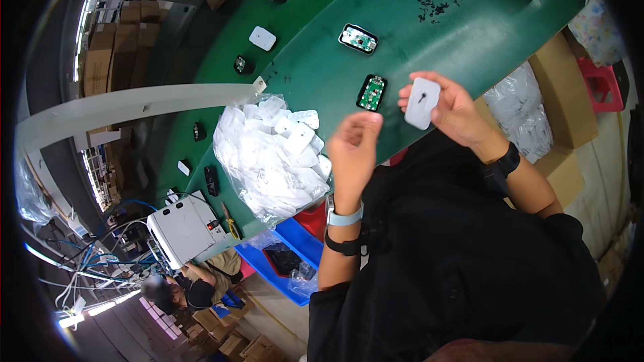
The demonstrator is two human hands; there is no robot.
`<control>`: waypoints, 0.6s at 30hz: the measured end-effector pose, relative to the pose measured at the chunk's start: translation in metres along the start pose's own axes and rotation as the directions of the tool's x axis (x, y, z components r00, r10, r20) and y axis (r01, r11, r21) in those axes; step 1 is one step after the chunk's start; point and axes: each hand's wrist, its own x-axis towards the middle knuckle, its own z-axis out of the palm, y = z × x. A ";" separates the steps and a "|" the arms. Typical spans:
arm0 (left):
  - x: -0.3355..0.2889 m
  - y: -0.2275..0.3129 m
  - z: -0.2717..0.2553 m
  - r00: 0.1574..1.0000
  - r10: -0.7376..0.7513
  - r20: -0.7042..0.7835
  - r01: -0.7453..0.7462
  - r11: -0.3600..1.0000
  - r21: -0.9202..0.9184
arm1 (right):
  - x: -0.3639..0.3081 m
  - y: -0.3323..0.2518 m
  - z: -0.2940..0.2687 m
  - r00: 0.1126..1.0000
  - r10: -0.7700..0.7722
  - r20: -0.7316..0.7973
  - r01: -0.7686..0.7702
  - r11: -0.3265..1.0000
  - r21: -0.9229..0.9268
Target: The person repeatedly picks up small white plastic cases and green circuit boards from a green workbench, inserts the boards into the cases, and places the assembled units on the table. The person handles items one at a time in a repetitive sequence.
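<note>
My right hand [457, 112] holds a white rounded plastic cover [417, 115] between thumb and fingers. A small black part [422, 98] lies on the cover's face. My left hand [357, 144] is curled beside it, thumb against the fingers and a little blurred; whatever it may pinch is hidden. Just beyond my left hand, a black housing with a green circuit board [371, 93] lies on the green table [308, 60]. Farther off rests a second housing with a board and a white part in it [359, 39].
Left of my hands, a clear bag of white covers [268, 161] slumps on the table. Small black parts [435, 8] lie scattered at the far right. A metal bar [134, 104] crosses the left side. Nearby are pliers [231, 221], a grey machine [184, 230] and another person [201, 288].
</note>
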 end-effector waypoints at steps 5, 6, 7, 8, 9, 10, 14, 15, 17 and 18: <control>0.030 -0.020 0.012 0.801 0.588 -0.117 -0.421 0.690 0.589 | 0.010 -0.018 -0.016 1.000 -0.005 -0.013 0.004 0.996 -0.084; 0.033 -0.025 0.014 0.821 0.556 -0.128 -0.411 0.731 0.545 | 0.011 -0.022 -0.015 1.000 -0.006 -0.004 0.006 0.991 -0.131; 0.036 -0.028 0.015 0.841 0.524 -0.138 -0.397 0.770 0.499 | 0.013 -0.027 -0.013 1.000 -0.007 0.006 0.008 0.984 -0.176; 0.037 -0.030 0.015 0.859 0.490 -0.147 -0.381 0.806 0.453 | 0.016 -0.031 -0.010 1.000 -0.007 0.017 0.010 0.975 -0.221; 0.035 -0.026 0.015 0.871 0.466 -0.154 -0.387 0.846 0.367 | 0.019 -0.035 -0.007 0.999 -0.016 0.031 0.023 0.969 -0.247; 0.031 -0.026 0.012 0.885 0.445 -0.138 -0.421 0.890 0.176 | 0.021 -0.038 -0.002 0.999 -0.020 0.044 0.031 0.962 -0.271; 0.006 -0.006 -0.005 0.946 0.325 -0.026 -0.310 0.874 -0.374 | 0.032 -0.039 0.015 0.988 -0.046 0.147 0.094 0.938 -0.334; -0.001 0.006 -0.008 0.959 0.282 -0.019 -0.263 0.866 -0.425 | 0.035 -0.036 0.021 0.984 -0.065 0.165 0.123 0.919 -0.374; -0.007 0.011 -0.012 0.961 0.272 -0.038 -0.254 0.827 -0.501 | 0.036 -0.033 0.030 0.981 -0.031 0.191 0.111 0.898 -0.426; -0.010 0.012 -0.011 0.958 0.281 -0.058 -0.271 0.823 -0.500 | 0.035 -0.033 0.035 0.980 -0.013 0.200 0.105 0.883 -0.457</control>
